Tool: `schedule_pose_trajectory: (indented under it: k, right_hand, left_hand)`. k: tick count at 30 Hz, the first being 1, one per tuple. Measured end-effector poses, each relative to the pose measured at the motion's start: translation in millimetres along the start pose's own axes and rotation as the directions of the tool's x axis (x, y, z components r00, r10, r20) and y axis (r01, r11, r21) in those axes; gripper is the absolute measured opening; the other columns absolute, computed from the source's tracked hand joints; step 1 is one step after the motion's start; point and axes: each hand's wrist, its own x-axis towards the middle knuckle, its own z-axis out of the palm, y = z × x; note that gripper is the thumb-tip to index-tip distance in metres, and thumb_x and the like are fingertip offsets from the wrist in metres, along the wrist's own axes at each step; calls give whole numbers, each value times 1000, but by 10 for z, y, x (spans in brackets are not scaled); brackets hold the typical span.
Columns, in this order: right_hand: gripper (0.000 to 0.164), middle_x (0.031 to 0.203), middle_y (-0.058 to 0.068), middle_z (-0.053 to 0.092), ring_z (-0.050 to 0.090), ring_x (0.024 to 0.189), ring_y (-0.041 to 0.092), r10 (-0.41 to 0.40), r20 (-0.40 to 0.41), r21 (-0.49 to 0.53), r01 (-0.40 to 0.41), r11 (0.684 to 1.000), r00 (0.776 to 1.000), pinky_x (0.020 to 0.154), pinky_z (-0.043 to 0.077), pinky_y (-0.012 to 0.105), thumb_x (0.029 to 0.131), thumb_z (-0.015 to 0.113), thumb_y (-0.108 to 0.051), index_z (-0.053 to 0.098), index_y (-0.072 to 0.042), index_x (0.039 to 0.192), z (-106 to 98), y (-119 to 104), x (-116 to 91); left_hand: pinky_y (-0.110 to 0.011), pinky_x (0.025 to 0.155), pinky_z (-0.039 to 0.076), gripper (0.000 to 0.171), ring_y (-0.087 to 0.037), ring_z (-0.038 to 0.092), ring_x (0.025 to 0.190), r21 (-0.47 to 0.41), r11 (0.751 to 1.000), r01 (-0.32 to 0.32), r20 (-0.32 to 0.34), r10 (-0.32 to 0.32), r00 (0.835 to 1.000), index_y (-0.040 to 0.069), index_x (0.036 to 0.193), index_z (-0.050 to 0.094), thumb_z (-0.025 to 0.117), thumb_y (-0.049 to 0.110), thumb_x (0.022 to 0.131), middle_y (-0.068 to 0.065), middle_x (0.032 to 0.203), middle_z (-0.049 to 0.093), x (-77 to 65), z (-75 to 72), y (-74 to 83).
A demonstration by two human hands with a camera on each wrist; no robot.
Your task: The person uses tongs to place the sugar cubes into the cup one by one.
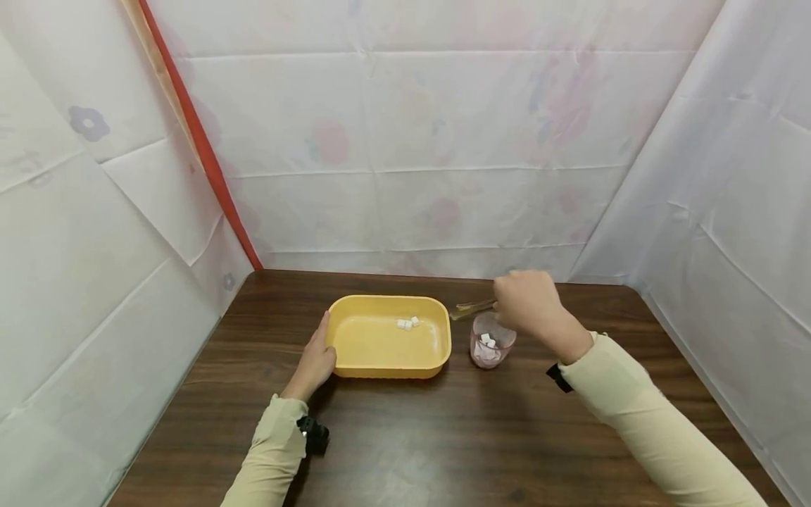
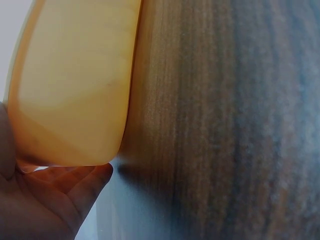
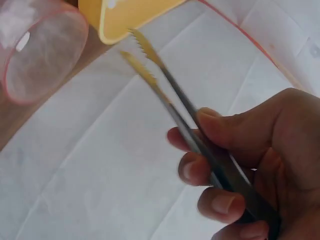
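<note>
My right hand (image 1: 529,303) grips metal tongs (image 3: 187,117) with yellowish serrated tips. Those tips stand slightly apart with nothing between them, between the tub and the cup in the head view. Near that hand stands a pinkish see-through cup (image 1: 486,358) with white cubes (image 1: 488,341) inside. My left hand (image 1: 315,362) holds the left end of a yellow rectangular tub (image 1: 386,372), thumb on one side and fingers against the wall. A few small white cubes (image 1: 408,324) lie on the tub's floor, right of its middle.
Everything stands on a dark wood-grain table (image 1: 405,436). Pale patterned sheeting (image 1: 405,155) hangs behind it and along both sides, with a red strip (image 1: 203,141) at the back left. The cup stands close to the tub's right end.
</note>
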Motion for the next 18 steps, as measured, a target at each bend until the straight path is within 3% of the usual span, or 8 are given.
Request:
schedule_pose_trajectory:
  k: [4, 11, 14, 18]
  right_hand:
    - [48, 49, -4, 32, 26, 48, 14, -50, -31, 6, 51, 999, 998, 37, 30, 31, 71, 75, -22, 33, -19, 48, 151, -110, 74]
    - [28, 49, -4, 40, 35, 43, 12, -117, -45, -2, 117, 993, 992, 36, 36, 31, 69, 74, -13, 52, -17, 52, 457, -253, 176]
    - [27, 48, -5, 35, 28, 44, 10, -148, -80, -23, 146, 989, 986, 36, 31, 29, 65, 73, -10, 50, -17, 51, 565, -311, 214]
    - [38, 47, -5, 28, 21, 46, 11, -176, -127, -21, 175, 984, 976, 37, 24, 27, 68, 75, -12, 43, -18, 48, 690, -372, 260]
  left_hand:
    - [-50, 112, 13, 74, -32, 10, 143, -15, 1000, 6, 1, -6, 1000, 14, 154, -4, 31, 0, 90, -14, 159, 4, -1, 26, -4]
    - [-50, 112, 13, 74, -33, 10, 143, -19, 1000, -8, -5, 8, 1000, 12, 154, -3, 31, -1, 90, -15, 159, 4, -8, 73, 10]
    - [-51, 112, 14, 74, -34, 11, 142, -20, 1000, -22, -17, 22, 1000, 11, 154, -3, 31, -2, 89, -17, 158, 5, -4, 81, 14]
    - [-50, 112, 14, 74, -34, 12, 142, -29, 999, -25, -22, 25, 999, 9, 154, -1, 32, -2, 89, -18, 158, 6, -2, 86, 23]
